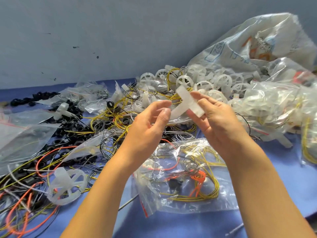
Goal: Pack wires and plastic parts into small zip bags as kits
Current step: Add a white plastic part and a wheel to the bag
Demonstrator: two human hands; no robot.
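Note:
My right hand (217, 121) holds a white T-shaped plastic part (186, 101) between thumb and fingers, raised above the table. My left hand (151, 124) is beside it with curved fingers, its fingertips at the part's left arm; contact is unclear. Below the hands lies a small zip bag (185, 176) filled with yellow, orange and grey wires. Loose yellow wires (109, 117) and black rings (72, 129) cover the middle of the blue table (171, 224). A white plastic wheel (68, 184) lies at the front left.
A heap of white wheels (205, 79) spills from a large woven sack (257, 43) at the back right. Filled zip bags (274, 107) pile up on the right, empty clear bags (22, 134) on the left. Orange wires (25, 212) tangle at the front left. A grey wall stands behind.

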